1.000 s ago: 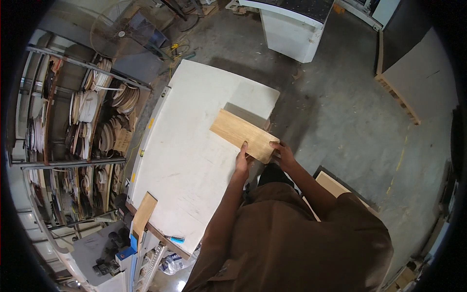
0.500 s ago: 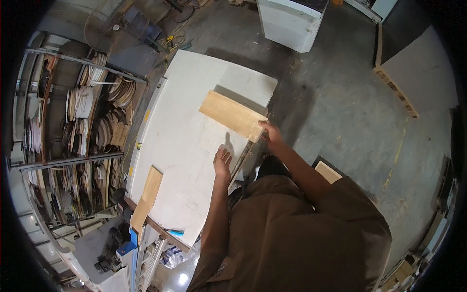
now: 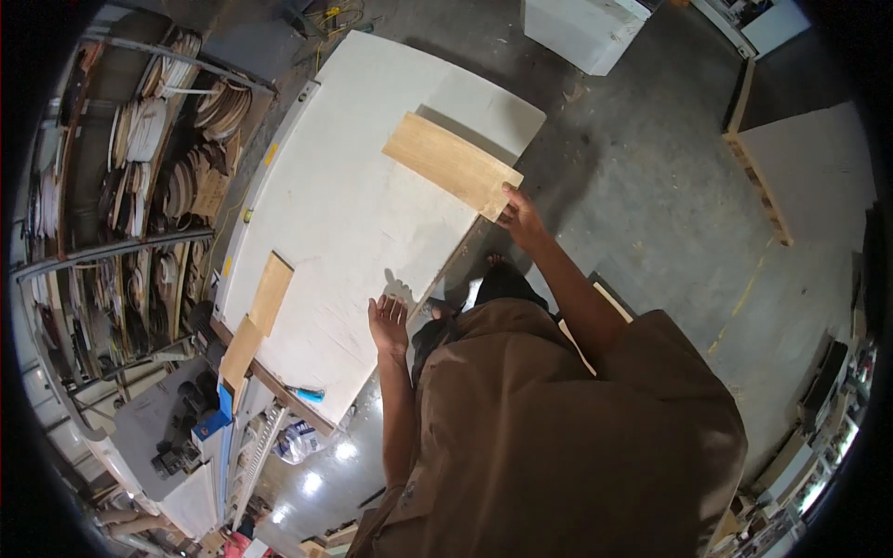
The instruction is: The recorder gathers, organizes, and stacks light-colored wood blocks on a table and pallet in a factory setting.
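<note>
My right hand (image 3: 523, 223) pinches the near right corner of a flat, light wooden board (image 3: 453, 166), thumb on top and fingers underneath. The board lies over the far right part of a large white tabletop (image 3: 344, 214) and casts a shadow on it. My left hand (image 3: 389, 323) is empty and palm up, fingers spread, above the table's near edge. At the table's left end lies another light wooden board (image 3: 272, 293), with a similar piece (image 3: 242, 351) meeting it end to end. A small blue-handled tool (image 3: 305, 393) rests near the corner there.
A rack (image 3: 130, 240) packed with rolls of edging strip stands at left. A blue part (image 3: 214, 416) and a grey machine table (image 3: 153, 432) are below it. Beyond the table is a white cabinet (image 3: 581, 35); a large panel (image 3: 807, 167) stands at right.
My view has shifted. My left hand has drawn back from the held board toward the table's near left, its fingers opening wider. My right hand keeps its grip on the board.
</note>
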Demonstrator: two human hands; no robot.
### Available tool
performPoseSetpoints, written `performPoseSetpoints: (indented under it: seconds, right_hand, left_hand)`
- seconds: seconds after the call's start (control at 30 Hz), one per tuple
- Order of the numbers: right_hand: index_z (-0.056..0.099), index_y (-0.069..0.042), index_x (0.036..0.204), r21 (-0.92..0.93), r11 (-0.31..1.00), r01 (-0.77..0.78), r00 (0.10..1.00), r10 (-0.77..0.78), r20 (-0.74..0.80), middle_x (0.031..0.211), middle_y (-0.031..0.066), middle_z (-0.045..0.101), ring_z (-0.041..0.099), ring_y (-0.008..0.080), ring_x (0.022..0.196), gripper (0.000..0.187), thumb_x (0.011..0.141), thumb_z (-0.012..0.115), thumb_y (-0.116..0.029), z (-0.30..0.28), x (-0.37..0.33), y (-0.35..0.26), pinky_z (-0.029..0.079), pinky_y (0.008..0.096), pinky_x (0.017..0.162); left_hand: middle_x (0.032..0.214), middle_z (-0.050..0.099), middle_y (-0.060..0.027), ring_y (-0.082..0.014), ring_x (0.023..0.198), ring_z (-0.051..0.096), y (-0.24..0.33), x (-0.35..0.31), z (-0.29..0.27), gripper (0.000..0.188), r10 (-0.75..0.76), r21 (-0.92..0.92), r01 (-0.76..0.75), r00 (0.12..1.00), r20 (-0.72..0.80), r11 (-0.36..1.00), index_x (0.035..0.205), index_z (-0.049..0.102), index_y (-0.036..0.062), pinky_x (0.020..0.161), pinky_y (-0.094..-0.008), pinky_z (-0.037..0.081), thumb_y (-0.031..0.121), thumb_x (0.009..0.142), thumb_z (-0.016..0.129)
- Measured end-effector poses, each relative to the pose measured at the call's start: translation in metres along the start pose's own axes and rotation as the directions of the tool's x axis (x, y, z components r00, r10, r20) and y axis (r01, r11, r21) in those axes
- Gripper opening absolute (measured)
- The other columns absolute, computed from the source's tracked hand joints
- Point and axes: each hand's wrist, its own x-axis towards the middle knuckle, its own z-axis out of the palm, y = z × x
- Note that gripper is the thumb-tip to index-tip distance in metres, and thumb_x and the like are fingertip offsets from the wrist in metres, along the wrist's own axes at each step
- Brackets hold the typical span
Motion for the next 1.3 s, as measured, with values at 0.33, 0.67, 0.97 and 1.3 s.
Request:
performPoseSetpoints:
  seconds: [0.33,0.67,0.97,1.3]
  right_hand:
    - [0.058,-0.019,0.133,-0.002,1.000,-0.021,0.990,0.021,-0.140,0.129,0.0012,0.060,0.055,0.0228,0.123,0.050,0.091,0.069,-0.043,0.017,-0.009,0.001,0.043,0.0457,0.100]
    - [0.062,-0.019,0.124,0.071,0.997,-0.003,0.992,0.012,-0.129,0.111,-0.0019,0.060,0.058,0.0151,0.103,0.042,0.088,0.073,-0.039,-0.015,0.025,-0.004,0.047,0.0465,0.092]
    - [0.063,-0.019,0.112,0.112,0.993,0.047,0.990,-0.031,-0.136,0.087,-0.0061,0.055,0.052,0.0125,0.077,0.034,0.086,0.077,-0.036,-0.011,0.036,-0.041,0.052,0.0516,0.091]
    - [0.061,-0.022,0.127,0.077,0.997,0.016,0.996,-0.009,-0.093,0.121,0.0000,0.063,0.059,0.0209,0.111,0.047,0.086,0.076,-0.040,-0.027,0.050,-0.055,0.047,0.0535,0.094]
  left_hand:
    - [0.120,0.060,-0.0101,-0.0238,0.108,0.059,-0.007,-0.007,0.017,0.065,-0.029,-0.004,0.029,0.996,0.081,1.000,0.140,0.050,0.0021,0.096,-0.0379,0.048,0.052,0.099,0.060]
    - [0.122,0.055,-0.0115,-0.0259,0.112,0.058,-0.016,-0.012,0.011,0.072,-0.041,0.030,0.039,0.995,0.089,0.999,0.141,0.047,-0.0007,0.100,-0.0398,0.047,0.053,0.096,0.064]
    - [0.124,0.056,-0.0133,-0.0262,0.113,0.057,-0.011,-0.008,0.001,0.075,-0.034,0.037,0.030,0.994,0.104,0.999,0.144,0.045,-0.0007,0.101,-0.0395,0.045,0.055,0.097,0.061]
    - [0.110,0.063,-0.0111,-0.0219,0.097,0.061,-0.008,-0.016,0.022,0.063,-0.039,0.010,0.038,0.998,0.047,0.999,0.138,0.051,0.0027,0.091,-0.0349,0.049,0.051,0.099,0.060]
